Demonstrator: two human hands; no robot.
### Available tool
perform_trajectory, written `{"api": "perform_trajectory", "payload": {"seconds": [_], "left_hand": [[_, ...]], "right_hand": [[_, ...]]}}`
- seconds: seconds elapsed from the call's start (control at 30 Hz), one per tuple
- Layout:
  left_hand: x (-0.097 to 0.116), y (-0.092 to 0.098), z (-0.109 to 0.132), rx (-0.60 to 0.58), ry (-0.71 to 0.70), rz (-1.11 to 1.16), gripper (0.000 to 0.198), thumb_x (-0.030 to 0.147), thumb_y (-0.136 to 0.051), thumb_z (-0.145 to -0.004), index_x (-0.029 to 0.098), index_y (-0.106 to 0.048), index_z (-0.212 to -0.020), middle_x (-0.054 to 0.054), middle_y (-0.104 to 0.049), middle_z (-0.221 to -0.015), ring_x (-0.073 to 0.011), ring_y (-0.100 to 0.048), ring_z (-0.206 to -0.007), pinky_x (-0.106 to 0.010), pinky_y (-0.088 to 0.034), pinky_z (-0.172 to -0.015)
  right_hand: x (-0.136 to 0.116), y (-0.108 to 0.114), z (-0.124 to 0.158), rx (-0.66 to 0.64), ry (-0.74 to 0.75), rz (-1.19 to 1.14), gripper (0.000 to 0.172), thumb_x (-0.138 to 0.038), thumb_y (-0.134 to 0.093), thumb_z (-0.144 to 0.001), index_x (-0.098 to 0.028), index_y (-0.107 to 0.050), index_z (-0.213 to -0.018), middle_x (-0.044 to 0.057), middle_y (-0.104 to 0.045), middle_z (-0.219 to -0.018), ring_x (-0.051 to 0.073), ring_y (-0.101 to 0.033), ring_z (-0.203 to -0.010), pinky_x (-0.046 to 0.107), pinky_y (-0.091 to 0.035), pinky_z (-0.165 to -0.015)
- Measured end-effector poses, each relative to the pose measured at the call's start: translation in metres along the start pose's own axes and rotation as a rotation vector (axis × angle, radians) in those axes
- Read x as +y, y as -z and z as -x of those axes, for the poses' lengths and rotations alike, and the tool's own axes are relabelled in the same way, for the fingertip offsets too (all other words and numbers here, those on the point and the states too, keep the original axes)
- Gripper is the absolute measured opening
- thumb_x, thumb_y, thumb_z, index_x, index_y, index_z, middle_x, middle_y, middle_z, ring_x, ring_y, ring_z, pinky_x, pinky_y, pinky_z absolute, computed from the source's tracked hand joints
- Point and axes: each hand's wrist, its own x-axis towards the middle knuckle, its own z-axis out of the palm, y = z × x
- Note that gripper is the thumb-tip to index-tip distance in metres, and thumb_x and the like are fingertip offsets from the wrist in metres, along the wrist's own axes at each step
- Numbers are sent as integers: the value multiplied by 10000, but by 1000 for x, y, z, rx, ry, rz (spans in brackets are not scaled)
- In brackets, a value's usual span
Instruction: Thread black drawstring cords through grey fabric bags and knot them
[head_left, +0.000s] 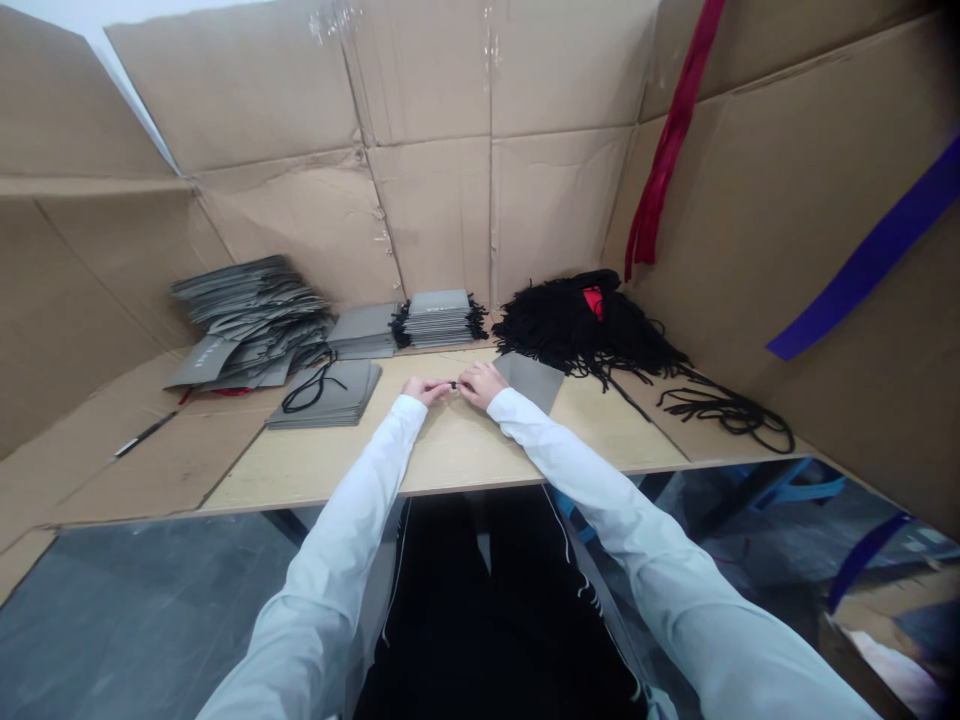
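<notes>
Closely together, left hand [425,389] and right hand [481,383] pinch a black cord [453,384] between them.

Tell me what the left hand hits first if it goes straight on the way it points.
The left hand points at the right hand, fingertips almost meeting over a small black piece. It would likely meet that piece first, then the right hand's fingers. Depth is unclear.

Pale wooden table [465,460], slumped pile of grey flat bags [251,315] far left, grey stack [330,392] bearing a black loop nearer, two neat stacks [439,318] far centre, grey sheet [534,380] centre, heap of black cords [585,325] far right, pen [146,435] near left.
</notes>
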Motion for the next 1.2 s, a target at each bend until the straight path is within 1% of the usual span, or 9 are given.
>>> {"api": "perform_trajectory", "payload": {"seconds": [0.1, 0.17, 0.37, 0.5, 0.67, 0.83, 1.0, 1.07, 1.2], "left_hand": [[0, -1, 0, -14, -7, -114, 348, 391, -549, -647, 102, -639, -820, -38, -628, -602, -134, -560, -533, -263, -464, -573], [0, -1, 0, -30, -31, -232, 308, 375, -508, -678, 124, -642, -794, -20, -611, -573, -126, -544, -514, -239, -443, -536], [2, 5, 2, -61, -165, -450, 274, 367, -486, -684, 163, -659, -742, -26, -638, -686, -151, -559, -647, -226, -416, -622], [-2, 11, 2, -92, -237, -544, 308, 391, -463, -700, 161, -661, -757, -35, -634, -692, -149, -546, -644, -229, -398, -615], [4, 15, 4, -53, -241, -588, 280, 370, -475, -695, 172, -665, -749, -41, -640, -713, -147, -544, -646, -221, -384, -599], [14, 17, 6, -36, -233, -604, 279, 365, -475, -694, 166, -669, -720, -49, -641, -689, -154, -549, -632, -226, -387, -595], [12, 17, 8, -28, -231, -585, 275, 383, -482, -689, 176, -652, -749, -45, -639, -716, -146, -553, -643, -229, -408, -633], [11, 14, 10, -36, -216, -508, 326, 406, -541, -636, 159, -629, -830, -57, -631, -784, -141, -551, -647, -237, -428, -629], [10, 1, 9, -29, -245, -319, 705, 350, -696, -453, 147, -481, -1092, -99, -568, -998, -143, -553, -741, -255, -460, -646]], "right_hand": [[0, 0, -1, -21, 1, 5, 267, -279, -326, -829, -164, -566, -827, 65, -590, -876, 181, -416, -825, 302, -241, -721], [0, 0, -1, -41, 3, 7, 258, -256, -319, -833, -167, -560, -838, 66, -590, -876, 182, -409, -821, 301, -242, -711], [1, -4, -1, -84, 34, 14, 202, -137, -388, -770, -166, -571, -850, 64, -600, -849, 190, -389, -820, 310, -230, -732], [5, -8, -1, -63, 65, 17, 219, -125, -424, -738, -193, -577, -880, 47, -602, -875, 189, -375, -827, 326, -208, -749], [9, -6, -1, -42, 43, 8, 199, -148, -420, -749, -208, -594, -823, 43, -609, -832, 187, -360, -847, 335, -186, -754], [8, -4, -1, -16, 27, 11, 191, -178, -414, -761, -215, -597, -799, 38, -608, -858, 194, -343, -864, 348, -166, -766], [5, -4, 0, -13, -5, 26, 212, -164, -398, -766, -222, -595, -816, 41, -604, -853, 193, -338, -866, 362, -157, -771], [4, -3, 1, -27, -11, 32, 209, -159, -403, -758, -211, -598, -813, 51, -601, -845, 197, -337, -871, 363, -160, -768], [1, 0, 1, -44, -21, 22, 200, -193, -402, -764, -193, -602, -773, 63, -597, -825, 205, -336, -870, 368, -170, -759]]}}
